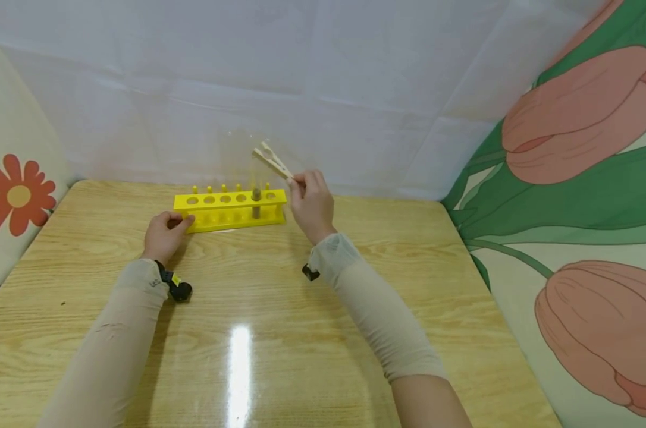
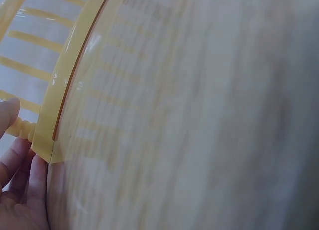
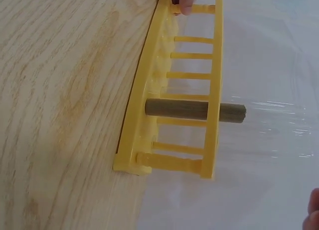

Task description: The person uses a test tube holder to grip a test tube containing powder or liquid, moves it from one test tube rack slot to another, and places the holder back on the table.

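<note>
A yellow test tube rack (image 1: 229, 202) stands at the back of the table. My left hand (image 1: 163, 236) grips its left end, thumb and fingers round the end post (image 2: 22, 129). In the rack's fifth hole from the left stands an upright grey-brown column (image 3: 179, 109), its top above the upper bar. Faint clear test tube edges (image 1: 253, 172) rise over it in the head view. My right hand (image 1: 313, 205) pinches a pale wooden test tube clamp (image 1: 273, 160) by its near end. The clamp slants up to the left, its forked end beside the upper part of the tube.
Wood-grain table (image 1: 269, 333) under the rack, with a bright light reflection near the front. A white cloth (image 1: 301, 77) hangs close behind the rack. Flower-printed panels (image 1: 585, 226) border the table at the left and right.
</note>
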Tool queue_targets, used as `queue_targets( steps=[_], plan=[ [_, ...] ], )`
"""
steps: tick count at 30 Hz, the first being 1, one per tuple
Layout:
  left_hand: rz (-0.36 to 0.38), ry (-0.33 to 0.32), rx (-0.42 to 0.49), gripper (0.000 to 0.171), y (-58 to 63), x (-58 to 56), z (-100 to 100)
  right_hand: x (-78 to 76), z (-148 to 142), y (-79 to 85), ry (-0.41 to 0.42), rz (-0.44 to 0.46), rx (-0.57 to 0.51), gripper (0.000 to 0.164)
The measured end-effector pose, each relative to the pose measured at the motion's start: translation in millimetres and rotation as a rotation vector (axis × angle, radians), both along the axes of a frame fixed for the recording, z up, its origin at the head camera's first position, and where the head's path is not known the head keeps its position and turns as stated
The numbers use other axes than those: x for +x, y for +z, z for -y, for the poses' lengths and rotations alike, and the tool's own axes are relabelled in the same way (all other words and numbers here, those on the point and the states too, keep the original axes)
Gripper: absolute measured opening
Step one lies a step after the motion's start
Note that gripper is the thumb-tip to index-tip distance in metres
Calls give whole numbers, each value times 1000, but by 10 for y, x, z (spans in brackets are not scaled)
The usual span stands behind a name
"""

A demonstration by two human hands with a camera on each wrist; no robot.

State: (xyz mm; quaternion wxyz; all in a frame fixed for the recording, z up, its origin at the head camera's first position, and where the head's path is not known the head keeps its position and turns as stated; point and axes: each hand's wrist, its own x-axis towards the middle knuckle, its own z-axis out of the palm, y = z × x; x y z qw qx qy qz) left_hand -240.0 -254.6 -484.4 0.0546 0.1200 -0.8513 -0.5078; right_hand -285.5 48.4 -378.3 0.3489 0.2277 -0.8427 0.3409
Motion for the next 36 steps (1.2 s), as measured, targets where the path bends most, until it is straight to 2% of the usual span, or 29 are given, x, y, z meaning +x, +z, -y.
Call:
queue_targets(
  steps=[14,27,36],
  plan=[
    [-5,8,-5,59,12,4,-16,-20,-118,-163,-74,74,-111,15],
    [3,-10,-6,62,59,50,-25,-12,-190,-329,-108,175,-126,18],
    [11,-12,-4,62,68,50,-36,-7,-232,-425,-174,272,-137,19]
  ],
)
